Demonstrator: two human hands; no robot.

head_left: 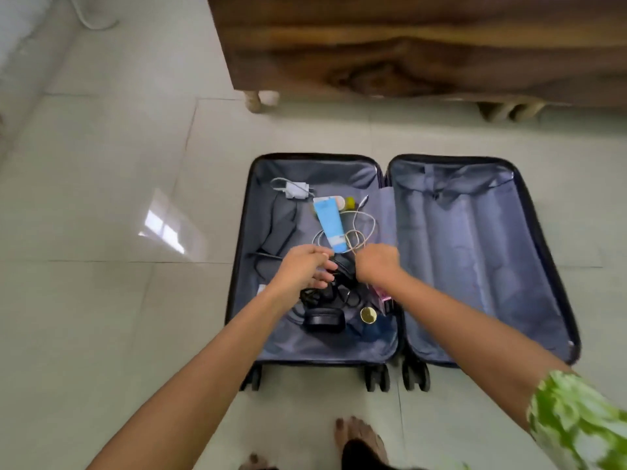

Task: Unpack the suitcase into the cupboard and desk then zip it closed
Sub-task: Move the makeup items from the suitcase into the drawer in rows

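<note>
1. The suitcase (543,252) lies open flat on the tiled floor (101,300), two halves side by side.
2. Its left half holds one blue tube (328,222), one white charger (296,190), one black case (324,319), one gold-lidded jar (368,314) and tangled cables.
3. The left hand (303,268) has loosely curled fingers among the black cables (334,293); whether it grips one, I cannot tell.
4. The right hand (378,262) pinches a pale cable (359,228).

I read no text anywhere, blue tube (328,222) in the suitcase (481,259) too blurred for me, no labels, numbers or signs legible
</note>
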